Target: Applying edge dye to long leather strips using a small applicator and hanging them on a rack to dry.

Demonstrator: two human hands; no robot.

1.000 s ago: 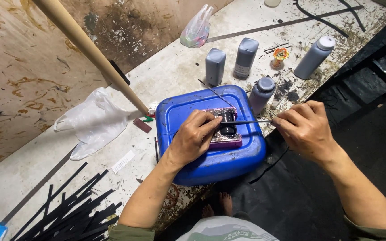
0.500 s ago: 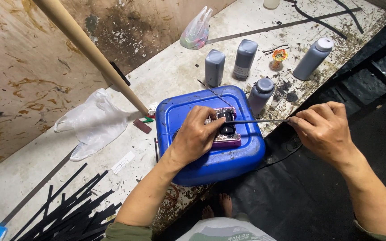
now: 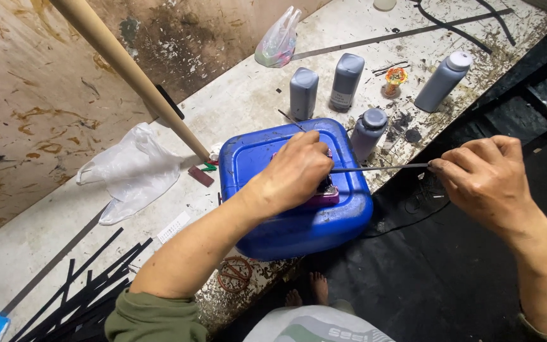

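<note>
Here my left hand (image 3: 299, 168) lies palm down on top of a blue plastic jerrycan (image 3: 267, 202), fingers curled and pressing on a small pink-and-black device (image 3: 325, 193) that sits on the can's upper face; most of the device is hidden under my hand, so I cannot tell its exact shape. My right hand (image 3: 485, 180) is out to the side, over the dark floor, with thumb and fingertips pinched together on the end of a thin dark strip (image 3: 381, 168). The strip runs level from that pinch back to the device under my left hand. The jerrycan rests at the edge of a stained, paint-flecked workbench (image 3: 235, 107). Just behind it stand four grey bottles (image 3: 347, 81), one close beside the can's far corner. A wooden pole (image 3: 128, 69) slants down to the bench near the can's left side, next to a crumpled white plastic bag (image 3: 131, 171). A pile of black strips (image 3: 83, 291) lies near my left elbow.
</note>
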